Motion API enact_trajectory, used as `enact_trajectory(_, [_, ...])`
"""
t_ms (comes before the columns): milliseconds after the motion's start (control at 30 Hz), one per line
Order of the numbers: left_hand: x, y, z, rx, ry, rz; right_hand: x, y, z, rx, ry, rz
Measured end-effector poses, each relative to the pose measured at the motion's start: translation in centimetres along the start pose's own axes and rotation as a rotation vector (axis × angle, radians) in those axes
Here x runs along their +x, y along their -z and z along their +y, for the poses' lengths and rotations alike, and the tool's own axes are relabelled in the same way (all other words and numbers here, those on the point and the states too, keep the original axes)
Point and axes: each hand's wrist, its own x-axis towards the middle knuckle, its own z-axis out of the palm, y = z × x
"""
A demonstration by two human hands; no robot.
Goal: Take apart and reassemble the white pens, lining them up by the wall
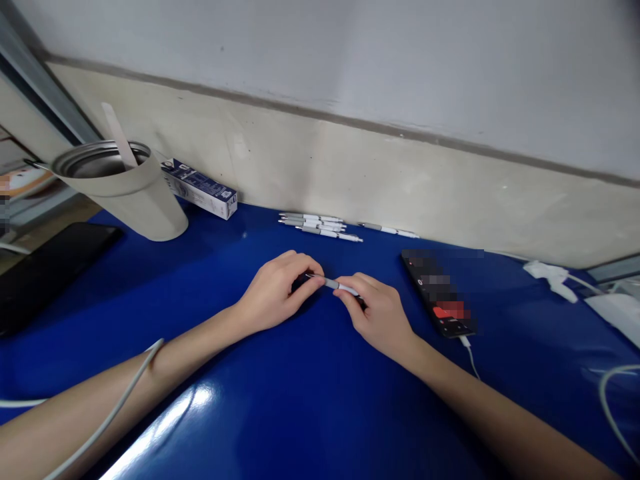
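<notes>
My left hand (280,292) and my right hand (375,313) meet over the blue tabletop (300,400). Between them lies a slim grey-and-white pen (335,285), its dark tip at my left fingers and its other end in my right fingers. Both hands grip it. Just beyond my hands, several similar pens (315,225) lie side by side near the wall, and one more pen (387,231) rests to their right.
A phone (437,297) with a charging cable lies right of my right hand. At back left stand a beige tumbler (120,193) and a blue-and-white box (200,190). A black tablet-like slab (50,277) lies far left; a white cable (107,407) crosses my left forearm.
</notes>
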Motion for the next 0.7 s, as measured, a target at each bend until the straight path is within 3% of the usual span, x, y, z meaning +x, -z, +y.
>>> enact_trajectory(200, [0.0, -0.3, -0.5, 0.111, -0.02, -0.089, -0.1, 0.0, -0.1, -0.035, 0.004, -0.037])
enact_trajectory(400, [0.0, -0.3, -0.5, 0.189, -0.176, -0.037, 0.3, 0.6, -0.3, 0.074, -0.076, -0.096])
enact_trajectory(500, [0.0, -0.4, -0.2, 0.228, -0.21, -0.016, 0.9, 1.4, -0.4, 0.144, -0.157, -0.205])
enact_trajectory(633, [-0.1, -0.6, 0.0, 0.233, -0.059, 0.024, 1.9, 3.1, -0.2, 0.217, -0.234, -0.376])
enact_trajectory(700, [-0.1, -0.7, 0.0, 0.238, 0.032, 0.006, 2.5, 4.1, 0.6, 0.133, -0.23, -0.356])
